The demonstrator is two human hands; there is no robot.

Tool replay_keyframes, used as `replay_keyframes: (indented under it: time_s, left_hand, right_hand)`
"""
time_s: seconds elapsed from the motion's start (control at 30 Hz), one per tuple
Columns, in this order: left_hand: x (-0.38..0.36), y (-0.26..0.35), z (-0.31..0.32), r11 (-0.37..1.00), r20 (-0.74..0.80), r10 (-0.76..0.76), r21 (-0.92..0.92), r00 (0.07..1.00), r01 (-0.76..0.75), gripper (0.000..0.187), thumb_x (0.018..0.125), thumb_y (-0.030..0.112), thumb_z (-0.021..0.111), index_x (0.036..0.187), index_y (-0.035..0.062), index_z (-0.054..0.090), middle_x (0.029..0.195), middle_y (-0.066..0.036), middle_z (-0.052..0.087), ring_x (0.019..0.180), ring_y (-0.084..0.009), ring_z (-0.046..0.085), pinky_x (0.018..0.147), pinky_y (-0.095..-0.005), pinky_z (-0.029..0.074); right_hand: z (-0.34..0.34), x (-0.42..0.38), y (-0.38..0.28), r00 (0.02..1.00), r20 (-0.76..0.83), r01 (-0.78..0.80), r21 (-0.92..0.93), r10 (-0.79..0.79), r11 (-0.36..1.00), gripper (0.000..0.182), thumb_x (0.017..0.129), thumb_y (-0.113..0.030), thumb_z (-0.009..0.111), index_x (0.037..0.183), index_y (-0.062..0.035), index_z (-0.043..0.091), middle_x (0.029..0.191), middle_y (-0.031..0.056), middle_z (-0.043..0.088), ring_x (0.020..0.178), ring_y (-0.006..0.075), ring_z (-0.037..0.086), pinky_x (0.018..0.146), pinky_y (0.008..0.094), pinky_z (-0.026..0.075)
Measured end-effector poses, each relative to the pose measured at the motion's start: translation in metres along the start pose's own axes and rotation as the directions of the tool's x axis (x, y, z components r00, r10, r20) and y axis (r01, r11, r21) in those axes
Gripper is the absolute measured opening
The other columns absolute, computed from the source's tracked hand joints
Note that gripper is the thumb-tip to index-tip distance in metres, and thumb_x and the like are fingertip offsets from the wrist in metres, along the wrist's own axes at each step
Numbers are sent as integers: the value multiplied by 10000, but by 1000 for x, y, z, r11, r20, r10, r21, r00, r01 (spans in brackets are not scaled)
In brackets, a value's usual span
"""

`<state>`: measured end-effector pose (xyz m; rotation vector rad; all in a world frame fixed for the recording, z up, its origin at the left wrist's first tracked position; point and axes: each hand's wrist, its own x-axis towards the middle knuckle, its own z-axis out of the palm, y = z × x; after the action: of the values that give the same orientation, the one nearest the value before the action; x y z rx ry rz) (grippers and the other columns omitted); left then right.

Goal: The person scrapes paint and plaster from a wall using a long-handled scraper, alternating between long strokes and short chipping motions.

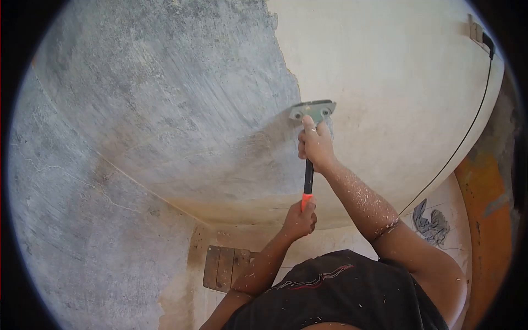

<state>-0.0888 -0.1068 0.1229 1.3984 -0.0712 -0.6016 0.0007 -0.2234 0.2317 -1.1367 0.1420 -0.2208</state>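
Observation:
A long-handled scraper [308, 179] with a wide greenish head lies against the wall, where bare grey surface [220, 71] meets cream paint [385, 66]. My right hand [317, 144] grips it just below the head, with the thumb up on the head. Lower down, my left hand [300, 221] is wrapped round the handle near its orange-red band. The blade's edge is at the lower end of the ragged paint border. Pale flakes cover my right forearm.
A wooden stool [224, 268] stands at the lower left. A grey cloth [432, 224] lies on the tiled floor at the right. From a plug at the upper right, a black cable [461, 144] hangs down along the wall. An orange panel [484, 192] is at the far right.

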Motion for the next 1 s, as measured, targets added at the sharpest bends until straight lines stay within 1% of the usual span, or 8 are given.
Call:
replay_keyframes:
  time_s: [0.1, 0.2, 0.43, 0.63, 0.67, 0.83, 0.93, 1.0]
  left_hand:
    - [-1, -8, 3, 999, 15, 50, -12, 999, -50, 338, 889, 373, 472, 724, 83, 415, 466, 6, 379, 351, -101, 392, 342, -258, 330]
    - [-9, -32, 9, 998, -2, -67, -14, 998, 67, 350, 888, 388, 472, 723, 84, 414, 469, 1, 384, 351, -103, 391, 342, -262, 330]
    - [-4, -18, -2, 1000, 25, -6, -6, 1000, 6, 347, 883, 387, 483, 726, 85, 416, 472, -1, 392, 346, -101, 388, 340, -257, 328]
    - [-10, -27, 11, 997, -25, -70, -21, 997, 70, 340, 897, 370, 463, 715, 88, 411, 472, 5, 391, 344, -98, 389, 336, -254, 324]
    - [-7, -19, 8, 997, -61, -17, 69, 998, 21, 348, 897, 375, 463, 713, 82, 419, 471, 3, 391, 346, -101, 395, 337, -252, 325]
    - [-2, -27, 4, 994, -57, 26, 103, 998, -20, 354, 890, 383, 470, 722, 76, 420, 456, 8, 373, 338, -98, 385, 335, -255, 325]
    - [-6, -36, 10, 996, 5, -88, -28, 996, 88, 354, 893, 375, 470, 712, 75, 420, 459, -4, 405, 342, -99, 400, 334, -255, 327]
    - [-2, -21, 10, 998, -7, -59, 1, 998, 59, 347, 893, 382, 468, 723, 84, 414, 467, 7, 380, 345, -96, 379, 340, -257, 320]
  right_hand:
    - [-2, 0, 6, 1000, -15, 15, 18, -15, 1000, 237, 912, -314, 443, 925, -104, 334, 590, 9, 379, 374, 96, 348, 338, 256, 290]
    - [-17, -9, 30, 996, -61, -61, -66, 57, 996, 223, 911, -304, 442, 913, -105, 343, 566, 6, 363, 365, 96, 341, 334, 258, 287]
    - [-8, -6, 17, 999, -13, -30, 33, 30, 999, 221, 920, -299, 429, 912, -96, 343, 595, 10, 373, 363, 88, 329, 329, 253, 282]
    - [-19, -10, 28, 996, -72, -61, -52, 58, 997, 237, 920, -310, 430, 917, -92, 335, 579, 5, 361, 363, 90, 332, 336, 252, 291]
    - [-16, -4, 22, 1000, -13, -5, -25, 5, 1000, 243, 916, -317, 435, 936, -97, 334, 571, 2, 361, 359, 90, 335, 335, 251, 292]
    - [-18, -6, 24, 999, -42, -26, 10, 27, 1000, 246, 916, -306, 436, 919, -81, 335, 569, 9, 379, 361, 95, 359, 329, 257, 306]
    - [-24, -6, 30, 998, -54, -29, -24, 27, 999, 252, 917, -292, 433, 902, -59, 339, 573, 17, 399, 365, 97, 379, 324, 259, 316]
    - [-24, -5, 27, 998, -45, -41, -32, 39, 999, 246, 919, -291, 429, 906, -62, 341, 579, 16, 400, 365, 94, 375, 323, 256, 312]
